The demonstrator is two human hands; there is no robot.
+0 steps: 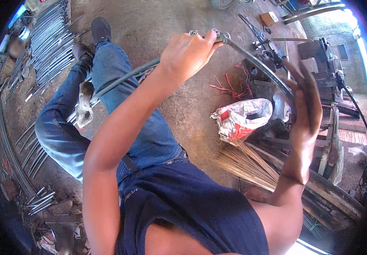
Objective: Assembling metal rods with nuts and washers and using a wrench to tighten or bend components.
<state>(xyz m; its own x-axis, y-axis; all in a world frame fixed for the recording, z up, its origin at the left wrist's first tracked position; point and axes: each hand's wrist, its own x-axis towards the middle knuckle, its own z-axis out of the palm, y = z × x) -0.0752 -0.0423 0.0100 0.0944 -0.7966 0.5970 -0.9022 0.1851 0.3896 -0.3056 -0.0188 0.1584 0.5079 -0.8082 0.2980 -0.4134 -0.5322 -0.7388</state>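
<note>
My left hand is closed in a fist round a long, dark grey-green rod. To the left the rod slants down across my jeans; to the right it bends downward. A small shiny fitting shows on it beside my thumb. At the rod's right stretch is my right hand, its fingers stretched out and slightly blurred. The rod runs to its palm side, and whether they touch is hard to tell. A grey knitted cloth or glove hangs at my leg, by more thin rods.
Many metal rods lie in rows on the floor at far left. A white and red sack stands right of centre, near a bundle of thin straw-coloured sticks. Red scraps lie behind it. Machinery fills the right side.
</note>
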